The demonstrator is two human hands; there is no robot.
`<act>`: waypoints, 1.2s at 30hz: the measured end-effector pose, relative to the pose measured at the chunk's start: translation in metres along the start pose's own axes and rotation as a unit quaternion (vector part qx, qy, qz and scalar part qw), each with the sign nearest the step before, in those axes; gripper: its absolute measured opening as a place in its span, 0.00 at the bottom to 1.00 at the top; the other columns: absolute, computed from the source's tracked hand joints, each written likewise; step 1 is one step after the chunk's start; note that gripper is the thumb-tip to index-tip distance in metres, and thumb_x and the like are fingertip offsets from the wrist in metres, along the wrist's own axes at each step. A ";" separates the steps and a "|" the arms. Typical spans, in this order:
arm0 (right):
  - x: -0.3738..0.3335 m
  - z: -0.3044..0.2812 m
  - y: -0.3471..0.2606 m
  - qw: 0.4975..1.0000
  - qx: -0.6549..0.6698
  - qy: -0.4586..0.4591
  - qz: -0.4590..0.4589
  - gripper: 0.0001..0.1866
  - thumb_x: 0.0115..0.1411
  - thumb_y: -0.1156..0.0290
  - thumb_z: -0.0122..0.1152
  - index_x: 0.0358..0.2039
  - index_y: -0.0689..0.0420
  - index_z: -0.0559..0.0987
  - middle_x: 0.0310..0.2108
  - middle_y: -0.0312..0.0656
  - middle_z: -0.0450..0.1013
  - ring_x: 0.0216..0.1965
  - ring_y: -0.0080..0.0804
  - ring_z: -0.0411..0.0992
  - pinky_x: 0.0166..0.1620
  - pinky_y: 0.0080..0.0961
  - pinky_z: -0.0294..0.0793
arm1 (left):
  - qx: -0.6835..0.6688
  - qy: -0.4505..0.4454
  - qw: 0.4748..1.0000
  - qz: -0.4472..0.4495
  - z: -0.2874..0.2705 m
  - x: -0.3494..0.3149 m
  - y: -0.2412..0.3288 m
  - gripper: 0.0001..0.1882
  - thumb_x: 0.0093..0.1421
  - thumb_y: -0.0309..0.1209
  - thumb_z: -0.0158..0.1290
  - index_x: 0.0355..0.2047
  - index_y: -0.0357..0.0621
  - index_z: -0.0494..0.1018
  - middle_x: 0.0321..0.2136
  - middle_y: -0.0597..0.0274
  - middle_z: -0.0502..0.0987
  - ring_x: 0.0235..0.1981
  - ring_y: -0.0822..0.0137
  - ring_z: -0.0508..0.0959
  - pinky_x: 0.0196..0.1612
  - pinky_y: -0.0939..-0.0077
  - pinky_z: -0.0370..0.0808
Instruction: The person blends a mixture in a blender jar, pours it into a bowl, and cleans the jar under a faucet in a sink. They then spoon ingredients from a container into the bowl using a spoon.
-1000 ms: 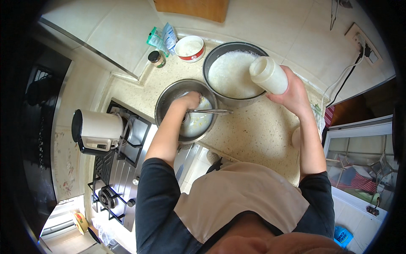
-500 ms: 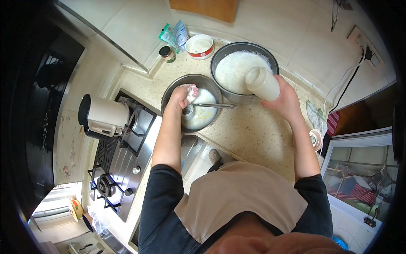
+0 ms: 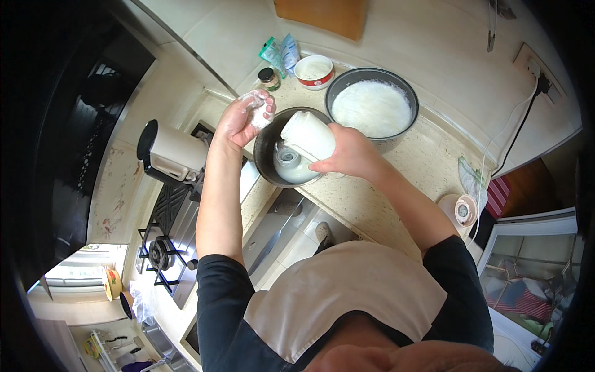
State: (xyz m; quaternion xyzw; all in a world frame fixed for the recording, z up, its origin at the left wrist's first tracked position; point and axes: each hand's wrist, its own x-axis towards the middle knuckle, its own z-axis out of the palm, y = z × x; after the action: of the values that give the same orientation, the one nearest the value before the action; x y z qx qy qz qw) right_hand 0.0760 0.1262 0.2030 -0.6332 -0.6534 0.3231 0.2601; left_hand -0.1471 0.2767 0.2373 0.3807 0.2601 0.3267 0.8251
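Note:
My right hand [image 3: 356, 152] grips a pale, milky-coated blender cup [image 3: 308, 136], tilted with its mouth toward the left over the metal bowl [image 3: 263, 158]. White liquid [image 3: 300, 173] lies in that bowl, along with a round ring-shaped piece [image 3: 287, 157] below the cup. My left hand [image 3: 238, 121] is raised above the bowl's left rim. Its fingers curl around a wet white lump [image 3: 263, 111], whose kind I cannot make out. Behind and to the right stands a dark-rimmed pot [image 3: 372, 108] of frothy white liquid.
Along the wall are a red-and-white bowl [image 3: 314, 72], a small dark-lidded jar [image 3: 268, 79] and two packets [image 3: 280, 54]. A pale kettle-like jug [image 3: 176, 152] stands by the gas stove [image 3: 160, 253]. At the counter's right end sits a pinkish appliance base [image 3: 458, 211] near hanging cables.
The right hand has brought the cup leftward from the pot to above the metal bowl. My left hand has lifted out of the bowl with the white lump. The spoon no longer shows.

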 end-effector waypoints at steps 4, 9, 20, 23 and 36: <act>0.018 0.020 0.006 0.997 0.055 -0.007 -0.055 0.39 0.36 0.51 0.75 0.43 0.64 0.72 0.39 0.56 0.75 0.42 0.50 0.75 0.47 0.38 0.73 | 0.081 -0.020 0.996 0.004 0.028 -0.013 -0.002 0.05 0.62 0.26 0.48 0.31 0.38 0.71 0.29 0.57 0.72 0.28 0.67 0.73 0.31 0.79 0.74; 0.018 0.034 0.013 0.990 0.110 0.017 -0.087 0.38 0.36 0.53 0.77 0.43 0.63 0.71 0.40 0.56 0.75 0.43 0.51 0.75 0.47 0.39 0.73 | 0.260 0.011 0.965 0.034 0.041 -0.022 -0.016 0.05 0.61 0.25 0.48 0.29 0.39 0.72 0.27 0.60 0.75 0.27 0.70 0.74 0.31 0.78 0.72; 0.010 0.052 0.025 0.983 0.141 0.097 -0.072 0.40 0.36 0.53 0.78 0.46 0.62 0.70 0.40 0.56 0.75 0.43 0.53 0.75 0.47 0.41 0.73 | 0.553 0.109 0.822 0.081 0.057 -0.014 -0.042 0.07 0.57 0.23 0.48 0.29 0.38 0.76 0.24 0.68 0.75 0.28 0.76 0.72 0.35 0.78 0.70; 0.010 0.049 0.025 0.986 0.130 0.087 -0.053 0.42 0.37 0.54 0.78 0.48 0.62 0.70 0.41 0.55 0.75 0.43 0.49 0.75 0.47 0.38 0.73 | 0.567 0.114 0.810 0.095 0.060 -0.012 -0.040 0.07 0.55 0.23 0.48 0.29 0.37 0.77 0.24 0.63 0.77 0.27 0.73 0.74 0.34 0.75 0.71; 0.008 0.064 0.009 0.982 0.149 0.104 -0.055 0.41 0.37 0.55 0.78 0.47 0.62 0.69 0.41 0.56 0.75 0.44 0.53 0.75 0.48 0.41 0.73 | 0.604 0.125 0.783 0.074 0.060 -0.025 -0.031 0.09 0.56 0.25 0.48 0.30 0.34 0.77 0.24 0.63 0.78 0.28 0.73 0.75 0.36 0.74 0.73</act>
State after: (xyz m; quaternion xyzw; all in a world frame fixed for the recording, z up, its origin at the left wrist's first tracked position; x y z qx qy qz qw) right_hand 0.0338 0.1283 0.1534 -0.5802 -0.6013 0.3349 0.4354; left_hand -0.1115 0.2154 0.2514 0.7755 0.4758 0.2073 0.3596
